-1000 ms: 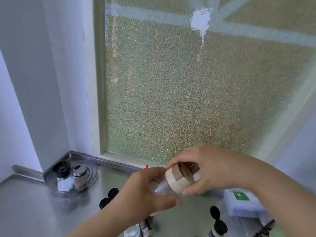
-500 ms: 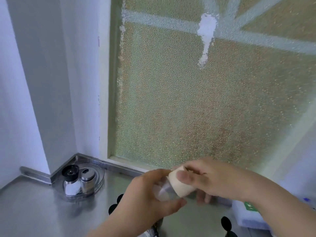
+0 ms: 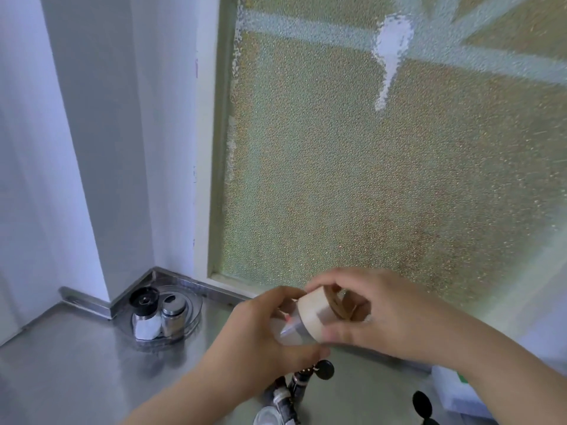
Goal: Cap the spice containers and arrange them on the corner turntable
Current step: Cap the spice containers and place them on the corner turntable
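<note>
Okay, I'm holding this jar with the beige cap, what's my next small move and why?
Probably finish twisting the beige cap tight: your right hand grips it, your left hand holds the clear jar, which isn't on the turntable yet.

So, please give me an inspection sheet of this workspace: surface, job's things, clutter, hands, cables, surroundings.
Surface: steel counter, reflective, running into a wall corner.
Job's things: clear jar held tilted in the air, its beige cap on the mouth; clear turntable in the corner carries a black-topped shaker and a steel shaker, both upright, side by side; more dark bottles at the near edge, two with flip lids open.
Clutter: white box at the right, partly hidden.
Hands: left hand grips the jar body; right hand holds the cap.
Cables: nothing seen.
Surroundings: white walls, frosted window with taped lines.
</note>
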`<state>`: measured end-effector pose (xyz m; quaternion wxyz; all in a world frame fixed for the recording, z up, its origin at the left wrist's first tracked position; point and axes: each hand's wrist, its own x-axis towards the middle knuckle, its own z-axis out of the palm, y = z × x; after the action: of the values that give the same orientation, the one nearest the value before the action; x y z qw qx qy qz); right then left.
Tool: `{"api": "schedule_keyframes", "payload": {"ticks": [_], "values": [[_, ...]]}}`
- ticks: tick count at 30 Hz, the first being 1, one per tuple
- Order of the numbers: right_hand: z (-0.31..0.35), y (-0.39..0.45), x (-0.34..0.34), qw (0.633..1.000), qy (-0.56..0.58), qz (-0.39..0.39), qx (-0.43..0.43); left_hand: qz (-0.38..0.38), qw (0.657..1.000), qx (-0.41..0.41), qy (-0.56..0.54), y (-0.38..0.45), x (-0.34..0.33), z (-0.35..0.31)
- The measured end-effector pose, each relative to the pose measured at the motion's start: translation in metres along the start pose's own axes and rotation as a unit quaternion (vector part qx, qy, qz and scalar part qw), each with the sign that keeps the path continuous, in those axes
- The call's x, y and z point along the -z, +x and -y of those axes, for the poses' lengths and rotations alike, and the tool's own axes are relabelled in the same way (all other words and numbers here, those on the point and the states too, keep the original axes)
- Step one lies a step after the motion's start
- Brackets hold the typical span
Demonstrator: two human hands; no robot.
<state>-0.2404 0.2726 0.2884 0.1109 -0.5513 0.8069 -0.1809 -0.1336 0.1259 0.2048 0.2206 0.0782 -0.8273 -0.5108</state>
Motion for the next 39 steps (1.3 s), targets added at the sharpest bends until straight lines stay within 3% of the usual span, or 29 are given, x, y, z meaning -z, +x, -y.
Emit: {"api": "schedule_keyframes", "payload": {"ticks": [2,6,10,14,16,20,24,31,35,39], "values": [[0.003,0.002,-0.004,0.999,0.025,-0.029,-0.001,-0.001,1.000,0.011,0.006,-0.003,-0.002,0.000],[0.001,0.003,0.000,0.999,0.008,0.022,0.022,0.023,0.998,0.045,-0.037,-0.005,-0.001,0.002],[0.000,0.008,-0.014,0.996,-0.064,-0.050,0.031,0.002,0.999,0.046,-0.025,-0.009,-0.003,0.007],[-0.005,0.011,-0.015,0.998,-0.017,0.050,0.043,-0.008,0.998,0.056,-0.039,-0.013,-0.004,0.013],[-0.008,0.016,-0.020,0.997,-0.035,0.028,0.060,-0.016,0.998,0.056,-0.026,-0.015,-0.004,0.016],[-0.008,0.030,-0.044,0.995,-0.029,-0.024,0.092,-0.079,0.996,0.039,0.029,-0.025,-0.009,0.025],[-0.014,0.046,-0.065,0.995,0.041,0.041,0.087,-0.130,0.988,0.048,0.066,-0.034,-0.004,0.042],[0.002,0.097,-0.112,0.994,0.059,0.034,0.087,-0.194,0.970,0.074,0.126,-0.033,0.023,0.092],[0.016,0.143,-0.133,0.992,0.103,0.028,0.065,-0.191,0.976,0.081,0.065,-0.016,0.063,0.122],[0.017,0.183,-0.147,0.987,0.154,0.046,0.029,-0.266,0.950,0.160,-0.037,0.008,0.129,0.172]]}}
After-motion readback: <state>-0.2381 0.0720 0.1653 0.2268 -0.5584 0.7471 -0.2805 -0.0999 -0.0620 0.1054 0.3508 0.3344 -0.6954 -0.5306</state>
